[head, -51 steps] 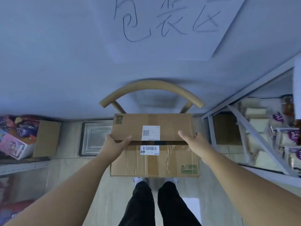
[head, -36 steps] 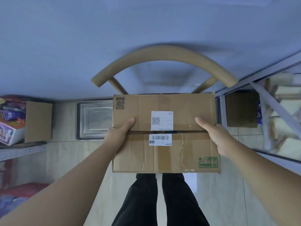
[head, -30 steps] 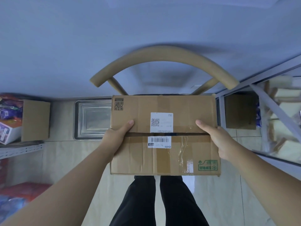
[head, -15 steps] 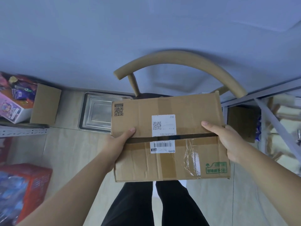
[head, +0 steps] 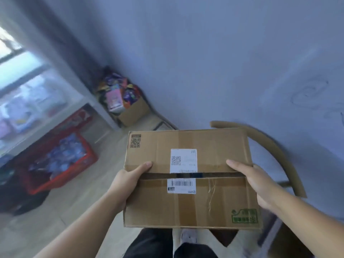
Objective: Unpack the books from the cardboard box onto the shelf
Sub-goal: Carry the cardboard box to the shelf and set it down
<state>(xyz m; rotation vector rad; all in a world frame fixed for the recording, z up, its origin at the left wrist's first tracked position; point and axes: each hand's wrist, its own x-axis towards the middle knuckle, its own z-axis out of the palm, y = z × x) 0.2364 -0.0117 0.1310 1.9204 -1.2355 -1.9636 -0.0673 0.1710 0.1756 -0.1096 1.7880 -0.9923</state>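
The box [head: 188, 178] hangs above the floor [head: 89, 183], clamped between the left hand [head: 128, 180] and right hand [head: 260, 183], each grip's thumb on its top flaps.

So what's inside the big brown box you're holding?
Can't tell yet. The cardboard box has both top flaps down, held by the left hand and right hand. Only a thin dark gap shows between them; whatever is inside stays covered.
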